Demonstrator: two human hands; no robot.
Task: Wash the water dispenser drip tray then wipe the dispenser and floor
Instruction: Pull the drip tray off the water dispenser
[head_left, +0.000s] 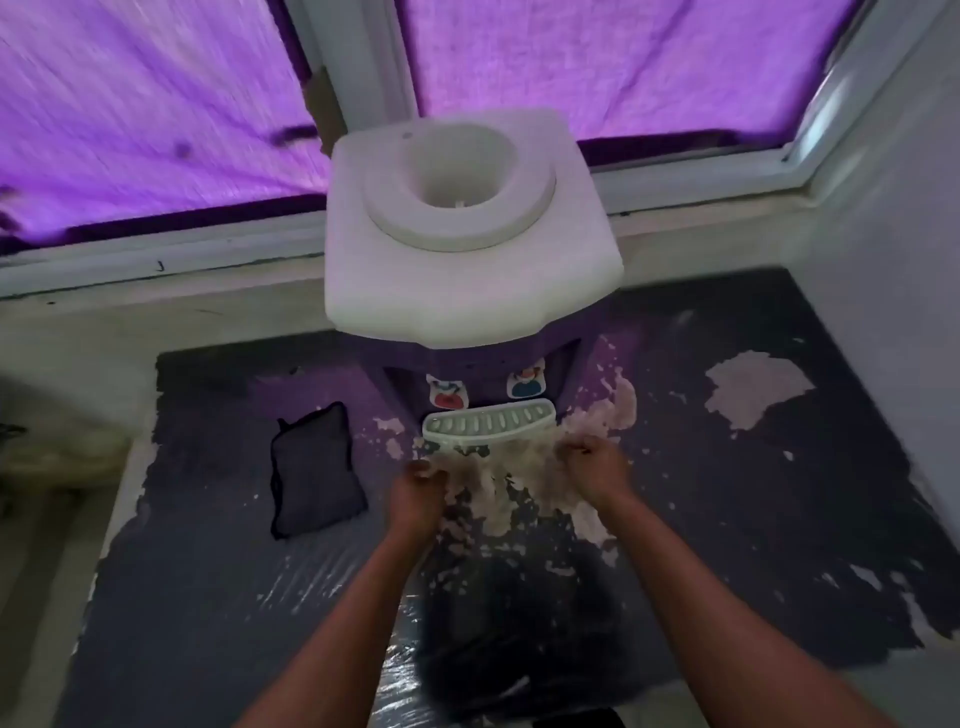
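A water dispenser (467, 260) with a white top and purple body stands on the floor below a window, with no bottle on it. Its pale slotted drip tray (485, 422) sits in place at the front, under two taps. My left hand (421, 486) and my right hand (592, 465) hover just in front of and below the tray, one toward each end. Both hands have curled fingers and hold nothing that I can see; neither touches the tray. A dark cloth (314, 470) lies on the floor to the left of the dispenser.
The dark floor (727, 519) has peeling patches of pale surface, densest in front of the dispenser, and looks shiny near me. A white wall stands on the right. Purple curtains (156, 130) cover the window behind.
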